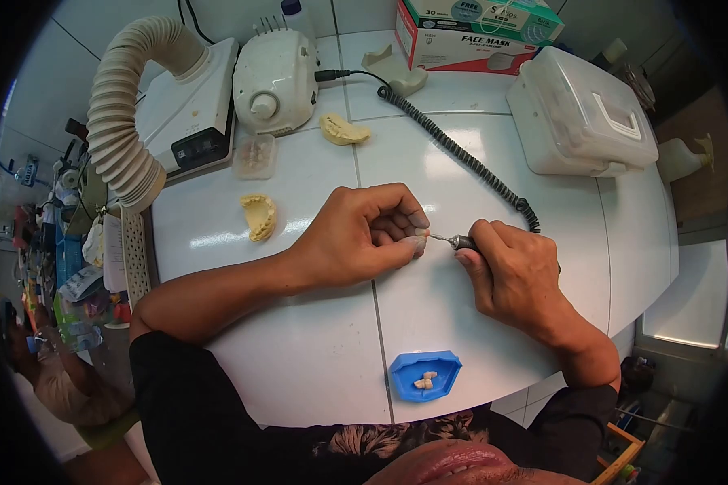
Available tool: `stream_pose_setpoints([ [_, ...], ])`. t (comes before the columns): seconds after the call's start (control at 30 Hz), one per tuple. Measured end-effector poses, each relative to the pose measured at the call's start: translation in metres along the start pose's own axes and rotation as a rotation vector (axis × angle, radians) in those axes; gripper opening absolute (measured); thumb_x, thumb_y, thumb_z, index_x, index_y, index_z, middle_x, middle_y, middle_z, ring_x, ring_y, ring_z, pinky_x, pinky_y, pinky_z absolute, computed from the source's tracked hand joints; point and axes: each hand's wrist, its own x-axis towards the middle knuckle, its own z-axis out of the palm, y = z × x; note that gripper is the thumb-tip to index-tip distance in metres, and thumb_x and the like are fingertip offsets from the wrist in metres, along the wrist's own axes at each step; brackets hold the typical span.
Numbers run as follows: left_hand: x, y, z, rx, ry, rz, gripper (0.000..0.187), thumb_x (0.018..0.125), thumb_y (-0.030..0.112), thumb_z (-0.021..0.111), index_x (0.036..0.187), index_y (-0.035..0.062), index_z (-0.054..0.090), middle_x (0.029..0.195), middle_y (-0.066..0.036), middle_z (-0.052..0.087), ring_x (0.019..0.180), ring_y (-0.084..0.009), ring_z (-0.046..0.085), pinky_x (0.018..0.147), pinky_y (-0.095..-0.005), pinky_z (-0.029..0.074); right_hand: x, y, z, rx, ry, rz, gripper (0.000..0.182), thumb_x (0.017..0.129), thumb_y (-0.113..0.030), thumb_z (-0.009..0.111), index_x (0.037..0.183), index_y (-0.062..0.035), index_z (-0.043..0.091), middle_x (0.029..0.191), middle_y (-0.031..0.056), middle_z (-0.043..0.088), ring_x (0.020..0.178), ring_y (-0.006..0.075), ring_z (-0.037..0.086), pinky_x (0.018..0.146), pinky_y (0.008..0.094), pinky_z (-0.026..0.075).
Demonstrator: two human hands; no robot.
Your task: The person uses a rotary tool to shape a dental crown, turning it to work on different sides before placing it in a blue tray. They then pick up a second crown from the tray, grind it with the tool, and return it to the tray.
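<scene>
My right hand (514, 275) is closed round a dark rotary handpiece (464, 242), its thin metal bur aimed left. My left hand (364, 234) pinches a tiny pale piece between thumb and fingertips. Most of that piece is hidden, and I cannot tell its kind. Right at those fingertips is the bur's tip. Whitish dust coats the left thumb and finger. Nearer my body stands a blue tray (403, 373) with several small tooth-coloured pieces (425, 379) in it. A yellowish dental cast (259, 217) lies left of my left hand, and another cast (344, 129) lies farther back.
A coiled cord (469, 160) runs from the white control unit (277, 85) toward the handpiece. A ribbed hose (121, 105) arches at the left over a white machine (190, 121). Behind are a small clear box (256, 157), mask boxes (469, 50) and a lidded plastic case (578, 113).
</scene>
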Motion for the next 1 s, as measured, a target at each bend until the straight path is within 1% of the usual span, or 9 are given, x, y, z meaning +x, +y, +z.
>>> stream_pose_setpoints([
  [0.13,0.0004,-0.0001,0.0016,0.013,0.019,0.015,0.023,0.1,0.002,0.077,0.121,-0.003,0.072,0.109,-0.009,0.081,0.1,-0.0101,0.078,0.079,-0.0201,0.058,-0.0001,-0.0018,-0.0001,-0.027,0.004,0.0,0.026,0.105,-0.027,0.076,0.093,-0.0085,0.063,0.072,0.0064,0.058,0.058,0.0274,0.063,0.051,0.0423,0.047],
  [0.33,-0.0009,0.0031,0.0004,0.045,0.013,-0.022,0.024,0.1,0.005,0.077,0.122,-0.0045,0.074,0.109,-0.01,0.082,0.1,-0.0095,0.077,0.079,-0.021,0.058,0.0004,-0.0035,0.0,-0.044,-0.001,0.019,0.025,0.105,-0.028,0.076,0.093,-0.009,0.064,0.073,0.0059,0.058,0.058,0.0265,0.063,0.051,0.0417,0.047],
  [0.73,-0.001,-0.0008,0.0004,0.027,0.006,-0.02,0.023,0.101,0.006,0.077,0.121,-0.005,0.075,0.109,-0.01,0.083,0.094,-0.0076,0.075,0.077,-0.0215,0.057,0.0013,-0.0046,-0.0005,-0.063,-0.007,0.02,0.024,0.104,-0.028,0.077,0.094,-0.0092,0.065,0.072,0.0055,0.058,0.059,0.0266,0.064,0.052,0.042,0.048],
  [1.0,-0.0014,0.0028,0.0001,0.059,0.011,-0.017,0.024,0.1,0.006,0.077,0.121,-0.0042,0.076,0.106,-0.008,0.083,0.085,-0.0041,0.07,0.073,-0.0209,0.054,0.002,-0.0043,-0.0014,-0.068,-0.026,0.028,0.024,0.105,-0.028,0.075,0.094,-0.009,0.065,0.073,0.0058,0.059,0.059,0.0268,0.064,0.052,0.0419,0.047],
])
